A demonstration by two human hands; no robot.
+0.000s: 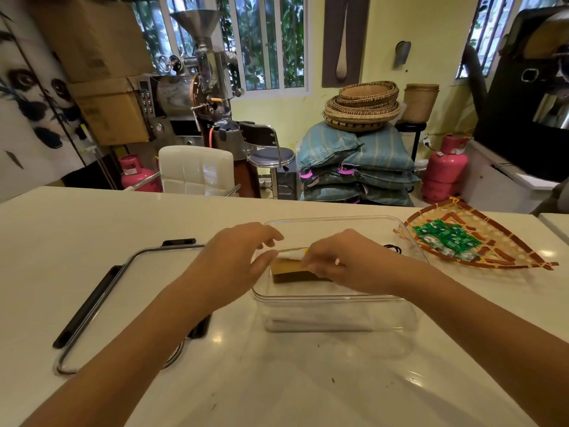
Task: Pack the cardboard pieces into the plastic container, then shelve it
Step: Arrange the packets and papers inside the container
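Note:
A clear plastic container (pixel 335 315) stands open on the white counter in front of me. Inside it lies a brown stack of cardboard pieces (pixel 292 269). Both hands hover over the container's left half. My left hand (pixel 237 257) holds one end of a thin yellowish band (pixel 292 249) stretched above the stack, and my right hand (pixel 341 257) pinches the other end, its fingers resting on the cardboard. The container's clear lid (pixel 129 291) with black clips lies flat on the counter to the left.
A woven fan-shaped tray (pixel 505 260) holding several green packets (pixel 446 238) sits to the right of the container. A small black item (pixel 394 248) lies behind the container. Beyond the counter's far edge stand a white chair (pixel 197 169), a stool and stacked sacks.

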